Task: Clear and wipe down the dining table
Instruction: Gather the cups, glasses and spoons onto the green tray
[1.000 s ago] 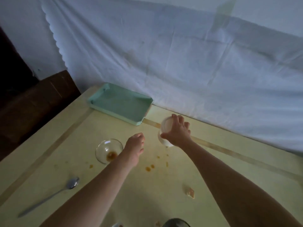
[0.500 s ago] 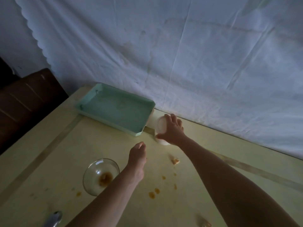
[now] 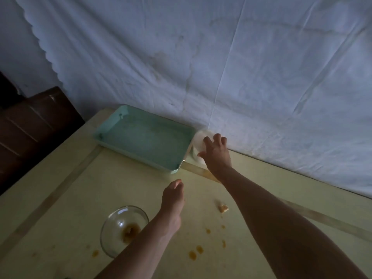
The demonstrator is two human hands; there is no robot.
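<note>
My right hand (image 3: 216, 153) grips a small white cup (image 3: 199, 142), tilted, at the right edge of the green tray (image 3: 141, 146) near the table's far side. The tray holds nothing that I can see. My left hand (image 3: 173, 200) hovers over the yellow table (image 3: 70, 198) with fingers loosely curled and nothing in it. A clear glass bowl (image 3: 118, 228) with brown residue sits to the left of my left forearm. Brown sauce drops (image 3: 196, 252) and a crumb (image 3: 223, 208) lie on the tabletop between my arms.
A white cloth (image 3: 221, 67) hangs along the table's far edge. A dark wooden chair (image 3: 30, 127) stands at the left, beside the table.
My right hand has carried the white cup away from me, up to the tray's right edge. The view has shifted forward, so the spoon has dropped out of sight.
</note>
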